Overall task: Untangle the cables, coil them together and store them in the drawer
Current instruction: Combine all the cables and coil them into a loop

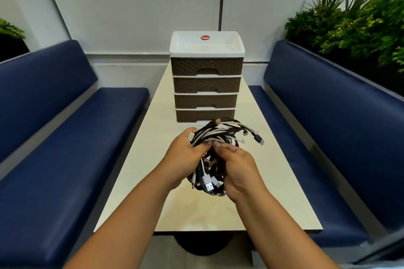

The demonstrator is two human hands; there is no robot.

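A bundle of black and white cables [220, 135] with several plugs sticking out is held above the cream table [273, 181]. My left hand [185, 157] grips the bundle from the left, fingers curled round the strands. From the right, my right hand [238, 170] holds it too, with thumb and fingers closed on the cables. USB plugs [207, 184] hang out between my palms. Just behind the bundle stands a brown and white drawer unit [206, 81] with all its drawers closed.
Blue upholstered benches [65, 137] [341, 129] run along both sides of the narrow table. Green plants [354, 19] stand behind the right bench. A pale wall closes the far end behind the drawer unit.
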